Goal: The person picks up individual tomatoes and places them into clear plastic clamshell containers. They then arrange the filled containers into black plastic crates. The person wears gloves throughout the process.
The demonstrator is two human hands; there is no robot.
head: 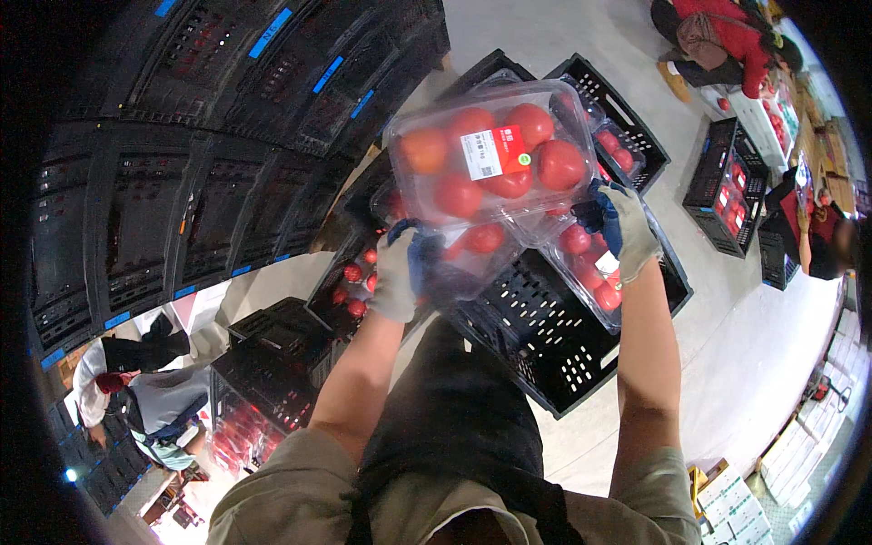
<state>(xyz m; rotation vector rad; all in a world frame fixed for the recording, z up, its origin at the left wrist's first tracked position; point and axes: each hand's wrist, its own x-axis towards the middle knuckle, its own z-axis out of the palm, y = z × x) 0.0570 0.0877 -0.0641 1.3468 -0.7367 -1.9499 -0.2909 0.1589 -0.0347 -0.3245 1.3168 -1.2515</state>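
Both my hands wear light gloves with blue palms. My left hand [402, 272] grips the near left corner of a clear plastic clamshell of tomatoes [490, 191], which bears a red and white label. At its near right corner my right hand [616, 225] is closed on the rim. The clamshell is raised above a black plastic crate [552, 340], whose near part shows its bare slotted bottom. Further clamshells of tomatoes [593, 272] lie in that crate, one with a white label. Another clamshell [477, 248] is partly hidden below the raised one.
Stacked black crates [218, 170] with blue tags rise at the left. A crate of loose tomatoes [347, 293] stands by my left hand. Another crate [647, 136] with packed tomatoes is beyond, and one more [725, 184] at the right. People work at the upper right, right edge and lower left.
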